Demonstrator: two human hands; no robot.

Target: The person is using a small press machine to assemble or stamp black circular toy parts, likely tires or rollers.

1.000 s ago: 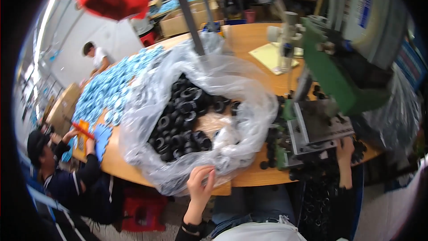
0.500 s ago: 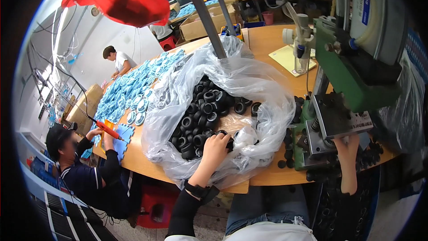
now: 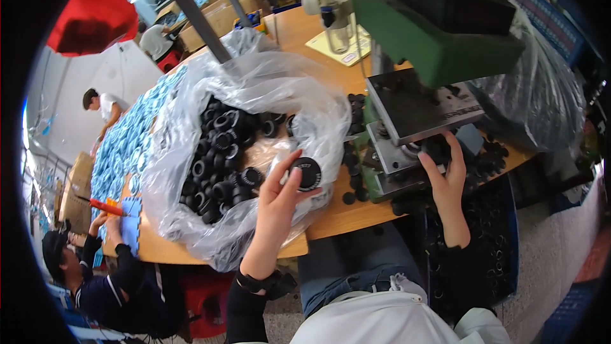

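A black toy-like wheel (image 3: 307, 174), its flat face with pale lettering turned up, is pinched between the thumb and fingers of my left hand (image 3: 277, 201). This hand is over the near right edge of a clear plastic bag (image 3: 254, 64). Inside the bag lies a heap of black wheels (image 3: 219, 153). At the green press (image 3: 433, 38), my right hand (image 3: 447, 182) has its thumb and fingers around a dark round piece (image 3: 437, 148), partly hidden, beside the metal fixture (image 3: 394, 158) and below the upper plate (image 3: 423, 105).
Loose black round pieces (image 3: 356, 182) lie on the wooden table (image 3: 289, 29) around the press. Light blue parts (image 3: 121, 140) cover its left side. A blue crate (image 3: 509, 248) of black parts stands below. At left, a co-worker (image 3: 121, 287) holds a red tool (image 3: 105, 207).
My left hand has lifted a wheel from the bag and moved right with it. My right hand has drawn back slightly from under the press plate. The view has swung right.
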